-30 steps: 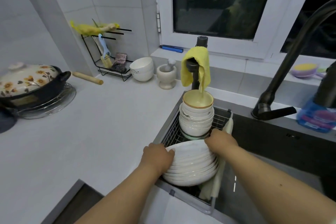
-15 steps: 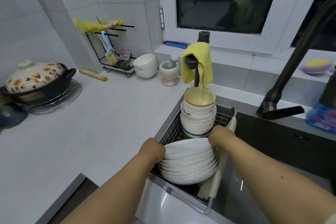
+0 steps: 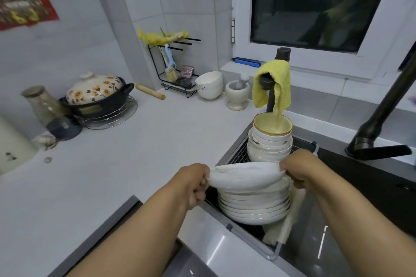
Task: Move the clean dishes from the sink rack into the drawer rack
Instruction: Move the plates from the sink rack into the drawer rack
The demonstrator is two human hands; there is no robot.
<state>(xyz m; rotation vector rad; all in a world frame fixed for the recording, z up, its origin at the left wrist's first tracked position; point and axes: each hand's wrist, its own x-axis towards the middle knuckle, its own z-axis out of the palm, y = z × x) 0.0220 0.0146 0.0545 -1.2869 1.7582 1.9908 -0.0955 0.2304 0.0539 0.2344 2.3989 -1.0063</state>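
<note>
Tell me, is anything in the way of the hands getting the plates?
No. The left hand and right hand already grip the top plates, lifted off the stack below. The drawer rack is not in view.

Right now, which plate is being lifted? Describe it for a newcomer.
Find the sink rack left of the black faucet. Its near end holds a plate stack. The top plate is gripped by the left hand and right hand, tilted above the others.

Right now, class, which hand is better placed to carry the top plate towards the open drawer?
Probably left. The left hand grips the top plate on the counter side, nearest the drawer opening; the right hand holds the sink-side rim.
</note>
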